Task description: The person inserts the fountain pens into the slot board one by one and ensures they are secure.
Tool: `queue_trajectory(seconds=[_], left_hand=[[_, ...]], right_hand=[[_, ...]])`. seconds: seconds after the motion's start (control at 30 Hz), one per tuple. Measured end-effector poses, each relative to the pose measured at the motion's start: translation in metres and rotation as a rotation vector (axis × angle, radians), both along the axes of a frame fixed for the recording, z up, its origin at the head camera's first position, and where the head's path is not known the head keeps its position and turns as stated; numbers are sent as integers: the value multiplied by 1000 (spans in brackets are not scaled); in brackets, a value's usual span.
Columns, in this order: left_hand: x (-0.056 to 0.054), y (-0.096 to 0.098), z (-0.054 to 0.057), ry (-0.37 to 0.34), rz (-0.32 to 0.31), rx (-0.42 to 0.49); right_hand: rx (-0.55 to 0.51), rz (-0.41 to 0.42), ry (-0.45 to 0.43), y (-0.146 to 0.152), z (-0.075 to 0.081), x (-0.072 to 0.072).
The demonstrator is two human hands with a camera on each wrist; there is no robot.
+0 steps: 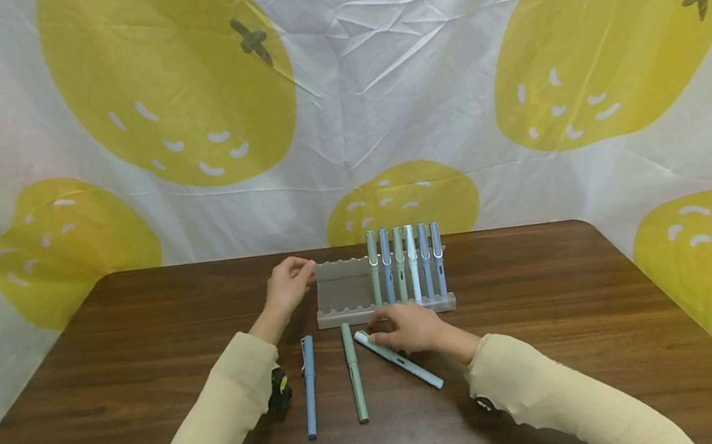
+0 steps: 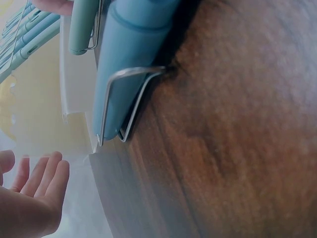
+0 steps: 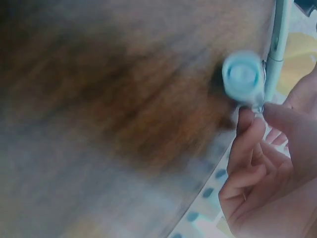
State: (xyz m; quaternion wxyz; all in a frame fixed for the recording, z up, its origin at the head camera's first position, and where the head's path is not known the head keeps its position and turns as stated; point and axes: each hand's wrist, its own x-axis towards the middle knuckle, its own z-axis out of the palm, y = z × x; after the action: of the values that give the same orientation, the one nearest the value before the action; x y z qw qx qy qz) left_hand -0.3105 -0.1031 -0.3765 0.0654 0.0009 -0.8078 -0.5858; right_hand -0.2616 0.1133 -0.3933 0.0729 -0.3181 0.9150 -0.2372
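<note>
At the left edge of a clear pen stand (image 1: 350,317), my left hand (image 1: 288,285) touches the upper corner with its fingertips. In the left wrist view the fingers of that left hand (image 2: 37,198) look nearly straight, the thumb a little apart. My right hand (image 1: 410,327) pinches a pale blue pen (image 1: 409,367) near its clip end, just before the stand. In the right wrist view that pen's round end (image 3: 242,75) faces me, thumb and fingertips meeting at its side. To the left lie a green pen (image 1: 354,376) and a blue pen (image 1: 310,389).
Several pens (image 1: 400,265) in blue, green and pale blue stand side by side in the stand's right part. Everything sits on a dark wooden table (image 1: 162,337). Behind its far edge hangs a white cloth (image 1: 380,99) with yellow fruit shapes.
</note>
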Motion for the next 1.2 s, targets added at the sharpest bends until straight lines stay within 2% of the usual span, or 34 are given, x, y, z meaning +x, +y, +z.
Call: queue_trajectory(seconds=[0.1, 0.23, 0.47, 0.73, 0.97, 1.1, 1.2], left_hand=[[0, 0, 0, 5, -3, -8], [-1, 0, -1, 5, -2, -8], [-2, -1, -4, 1, -7, -3], [-1, -1, -3, -7, -4, 11], [-1, -1, -4, 5, -4, 12], [-2, -1, -4, 8, -2, 8], [-2, -1, -3, 2, -1, 6]], right_hand=[[-32, 28, -93, -1, 1, 0], [-22, 71, -121, -5, 1, 0], [73, 103, -14, -9, -2, 1], [51, 95, 22, -8, -3, 1], [-3, 79, 112, -9, -1, 2], [-62, 77, 95, -9, 0, 2], [-124, 63, 36, -9, 2, 1]])
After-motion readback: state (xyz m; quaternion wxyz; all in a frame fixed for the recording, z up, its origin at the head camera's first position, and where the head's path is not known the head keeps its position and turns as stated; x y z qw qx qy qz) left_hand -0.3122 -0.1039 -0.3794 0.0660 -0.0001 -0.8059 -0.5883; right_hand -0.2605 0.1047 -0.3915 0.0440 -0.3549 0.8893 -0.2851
